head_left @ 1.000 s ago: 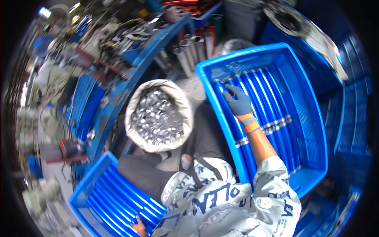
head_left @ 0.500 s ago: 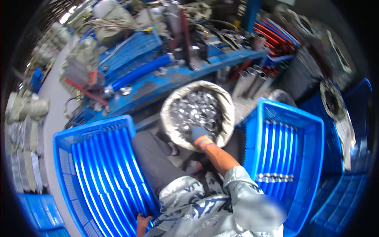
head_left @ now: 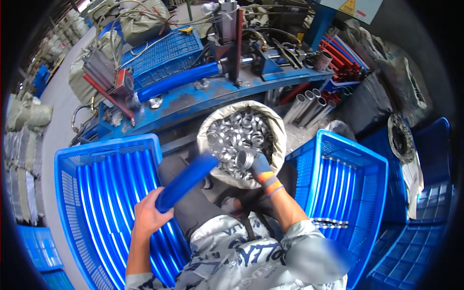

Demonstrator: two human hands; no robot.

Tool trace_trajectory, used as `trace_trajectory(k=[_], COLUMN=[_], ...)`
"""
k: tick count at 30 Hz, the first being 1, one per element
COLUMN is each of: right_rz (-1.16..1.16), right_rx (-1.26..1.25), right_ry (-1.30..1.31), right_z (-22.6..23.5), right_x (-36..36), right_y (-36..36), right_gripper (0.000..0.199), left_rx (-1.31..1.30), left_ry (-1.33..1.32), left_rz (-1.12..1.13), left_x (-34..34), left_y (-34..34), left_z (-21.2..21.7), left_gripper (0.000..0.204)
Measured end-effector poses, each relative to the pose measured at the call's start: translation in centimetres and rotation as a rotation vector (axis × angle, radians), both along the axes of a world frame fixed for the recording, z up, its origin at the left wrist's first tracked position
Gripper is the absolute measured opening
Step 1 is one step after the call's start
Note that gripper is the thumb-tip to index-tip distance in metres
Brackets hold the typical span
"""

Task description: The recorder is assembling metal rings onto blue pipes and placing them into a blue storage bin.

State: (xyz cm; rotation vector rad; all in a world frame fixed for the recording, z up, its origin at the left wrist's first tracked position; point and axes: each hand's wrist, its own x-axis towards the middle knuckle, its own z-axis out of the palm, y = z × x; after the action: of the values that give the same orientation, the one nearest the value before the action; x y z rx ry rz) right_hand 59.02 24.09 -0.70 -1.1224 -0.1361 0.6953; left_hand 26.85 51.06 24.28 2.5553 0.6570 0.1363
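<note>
My bare left hand (head_left: 148, 212) is closed around the lower end of a shiny blue tube (head_left: 186, 182), which tilts up and to the right above my lap. The tube's upper end is close to a pale woven sack (head_left: 206, 126) full of loose silver metal rings (head_left: 237, 129). At the sack's near right side my right hand (head_left: 261, 165), in a grey glove with an orange-striped cuff, grips a silver metal ring (head_left: 245, 159). The ring is raised over the pile, its round opening showing. Ring and tube are apart.
At my left stands a blue crate (head_left: 59, 176) of long blue tubes (head_left: 116, 193). Another blue crate (head_left: 379, 193) on the right holds tubes with silver ends. Beyond the sack, a blue workbench (head_left: 183, 101) carries a clamped blue tube (head_left: 179, 82); metal pipes (head_left: 309, 106) lean beside it.
My left hand has come up out of the left crate with a blue tube. My right hand has lifted from among the rings, now holding one.
</note>
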Motion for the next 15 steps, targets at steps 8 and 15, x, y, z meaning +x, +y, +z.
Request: trace_trajectory(k=[8, 15], right_rz=[0.125, 0.234], right_rx=[0.109, -0.202], right_ry=[0.104, -0.371], right_z=[11.2, 13.1], right_x=[-1.0, -1.5], right_y=[-3.2, -5.1], right_gripper=[0.057, 0.091], left_rx=[0.000, 0.001], left_ry=[0.021, 0.045], left_rz=[-0.299, -0.305], left_x=[6.9, 7.7], left_y=[-0.2, 0.3], left_z=[0.9, 1.4], left_gripper=[0.055, 0.055])
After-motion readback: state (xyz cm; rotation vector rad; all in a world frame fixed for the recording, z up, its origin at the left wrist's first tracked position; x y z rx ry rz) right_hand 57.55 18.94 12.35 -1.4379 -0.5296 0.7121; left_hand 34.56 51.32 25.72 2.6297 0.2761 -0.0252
